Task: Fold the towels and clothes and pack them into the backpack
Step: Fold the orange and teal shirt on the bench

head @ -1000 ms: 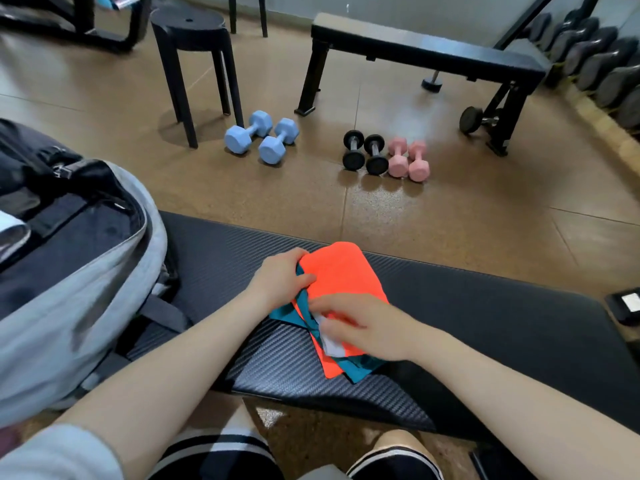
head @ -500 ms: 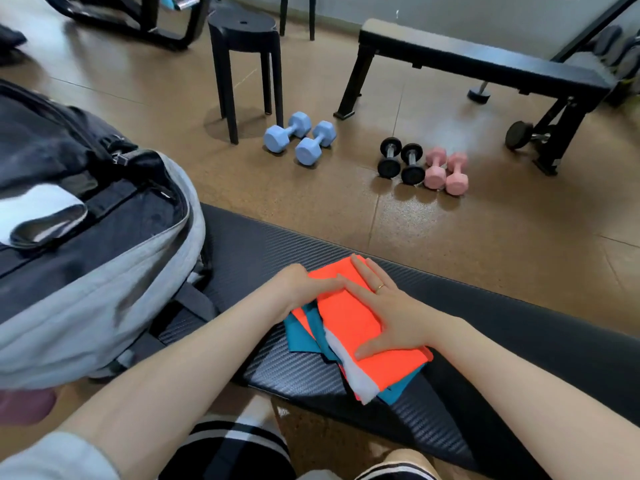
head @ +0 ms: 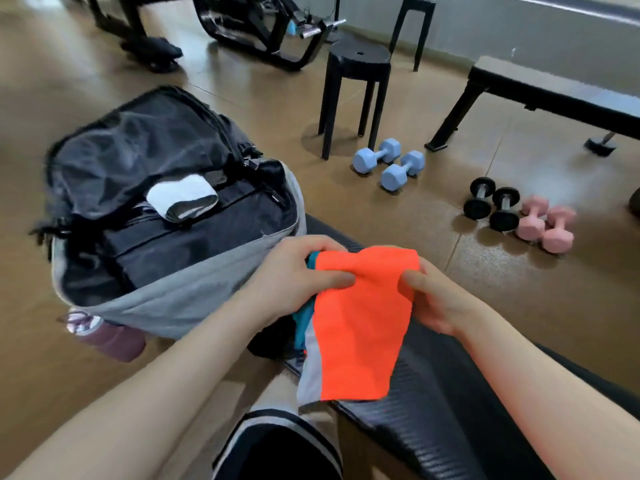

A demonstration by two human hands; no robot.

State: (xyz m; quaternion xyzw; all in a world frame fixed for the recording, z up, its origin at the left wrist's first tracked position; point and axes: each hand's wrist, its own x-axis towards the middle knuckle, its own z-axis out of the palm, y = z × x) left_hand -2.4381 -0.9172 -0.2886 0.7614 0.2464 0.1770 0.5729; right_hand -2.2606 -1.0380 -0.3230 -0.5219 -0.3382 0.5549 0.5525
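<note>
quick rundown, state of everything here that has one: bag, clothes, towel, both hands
backpack: unzipped, main compartment open
white towel: rolled, lying in the open backpack
orange garment: folded, lifted off the padded bench, hanging down
left hand: gripping the garment's top left
right hand: pinching the garment's top right

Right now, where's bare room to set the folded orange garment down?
Free: black padded bench right of the folded orange garment, and the open grey-and-black backpack in front of the rolled white towel. Crowded: bench's left end, under left hand and right hand.
</note>
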